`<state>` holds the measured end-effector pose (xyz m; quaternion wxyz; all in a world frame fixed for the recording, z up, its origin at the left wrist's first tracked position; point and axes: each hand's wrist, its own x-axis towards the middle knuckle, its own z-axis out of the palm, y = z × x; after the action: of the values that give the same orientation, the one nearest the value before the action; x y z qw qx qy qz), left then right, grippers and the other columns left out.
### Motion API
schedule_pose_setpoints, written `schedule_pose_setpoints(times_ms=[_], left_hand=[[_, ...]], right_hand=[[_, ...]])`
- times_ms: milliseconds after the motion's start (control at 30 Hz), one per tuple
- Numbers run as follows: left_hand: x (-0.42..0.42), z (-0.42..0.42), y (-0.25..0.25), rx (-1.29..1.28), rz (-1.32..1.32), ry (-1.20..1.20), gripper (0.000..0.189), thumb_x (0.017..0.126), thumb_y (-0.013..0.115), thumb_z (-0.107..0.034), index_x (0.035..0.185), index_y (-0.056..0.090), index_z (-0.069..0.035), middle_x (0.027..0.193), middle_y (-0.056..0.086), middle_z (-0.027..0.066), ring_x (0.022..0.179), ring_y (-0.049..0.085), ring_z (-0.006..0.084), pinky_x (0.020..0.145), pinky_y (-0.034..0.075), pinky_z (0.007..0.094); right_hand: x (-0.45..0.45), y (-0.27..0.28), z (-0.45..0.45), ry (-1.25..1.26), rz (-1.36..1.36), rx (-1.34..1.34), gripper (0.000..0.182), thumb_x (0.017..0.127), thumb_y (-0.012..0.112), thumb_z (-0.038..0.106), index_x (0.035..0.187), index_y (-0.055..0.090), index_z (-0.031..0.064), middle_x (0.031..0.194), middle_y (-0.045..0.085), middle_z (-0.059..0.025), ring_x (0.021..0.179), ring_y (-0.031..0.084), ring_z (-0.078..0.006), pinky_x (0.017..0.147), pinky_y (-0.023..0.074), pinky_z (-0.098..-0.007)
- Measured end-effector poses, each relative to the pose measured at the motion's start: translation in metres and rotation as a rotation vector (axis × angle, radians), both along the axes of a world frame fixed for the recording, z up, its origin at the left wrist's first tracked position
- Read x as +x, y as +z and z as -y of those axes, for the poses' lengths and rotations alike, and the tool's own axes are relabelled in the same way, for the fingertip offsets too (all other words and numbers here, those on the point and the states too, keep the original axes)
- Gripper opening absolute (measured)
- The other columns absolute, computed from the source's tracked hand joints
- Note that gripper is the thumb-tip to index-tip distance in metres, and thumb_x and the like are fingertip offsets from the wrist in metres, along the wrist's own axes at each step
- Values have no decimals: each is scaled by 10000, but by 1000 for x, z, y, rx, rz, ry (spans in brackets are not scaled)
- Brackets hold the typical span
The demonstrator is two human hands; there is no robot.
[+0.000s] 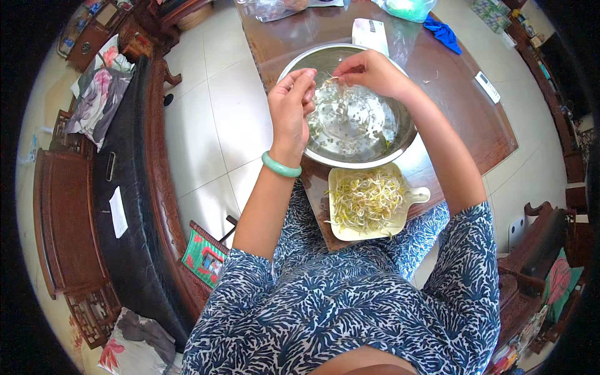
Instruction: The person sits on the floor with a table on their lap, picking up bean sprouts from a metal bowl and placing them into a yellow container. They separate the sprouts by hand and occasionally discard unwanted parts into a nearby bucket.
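A wide stainless steel basin [313, 154] stands on the wooden table, with water, small husks and a few bits of green in it. Over its left rim is my left hand [296, 93], fingers curled in and thumb against the forefinger; whether something small is between them cannot be told. My right hand [368, 72] is above the far part of the basin, its thumb and fingertips pinched on a thin pale bean sprout [333, 78]. Close to me, touching or nearly touching the basin, a cream square dish with a handle [417, 194] bears a heap of bean sprouts [368, 199].
On the dark wooden table [487, 136] lie a tissue pack [370, 35], a blue cloth [442, 33], a white remote control [487, 87] and plastic bags [408, 8]. A long black-cushioned wooden bench [126, 211] runs along the left.
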<state>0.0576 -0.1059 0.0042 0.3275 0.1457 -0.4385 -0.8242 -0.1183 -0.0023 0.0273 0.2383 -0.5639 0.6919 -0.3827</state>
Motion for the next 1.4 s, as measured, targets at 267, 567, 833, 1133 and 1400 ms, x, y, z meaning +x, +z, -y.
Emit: schedule_pose_setpoints(times_ms=[267,567,833,1133,1400], left_hand=[[-1,-12,7,-419,266,-9,173,798,731,-132,935,710,-28,650,551,-74,508,379,6,443,255,170],[-4,-11,2,-429,322,-109,176,778,755,-151,912,716,-44,674,590,-56,496,395,6,426,266,174],[-3,-7,2,-181,237,-76,155,775,748,-104,903,721,-21,731,664,-9,509,411,-4,444,279,148],[-3,-11,4,-292,255,-37,151,760,763,-86,893,728,-25,722,656,-15,509,424,-3,453,291,154],[-1,-14,9,-292,179,-13,146,764,756,-70,896,724,-14,748,662,-7,544,455,1,474,309,154]], right_hand=[[9,-1,-28,1,286,-71,190,829,641,54,999,672,-24,882,686,-66,824,618,-101,763,493,-244],[24,-4,-34,-21,406,-91,203,876,593,63,1070,610,8,920,633,-3,835,573,-52,751,465,-203],[34,-10,-37,-131,690,-105,202,891,605,158,1055,629,44,928,640,11,779,537,-21,673,426,-160],[34,-11,-33,-183,882,-109,178,870,630,194,980,635,54,820,601,41,685,499,-10,525,361,-157],[43,-7,-32,-182,1088,-49,134,858,621,171,934,629,61,843,606,24,710,515,-34,500,341,-173]])
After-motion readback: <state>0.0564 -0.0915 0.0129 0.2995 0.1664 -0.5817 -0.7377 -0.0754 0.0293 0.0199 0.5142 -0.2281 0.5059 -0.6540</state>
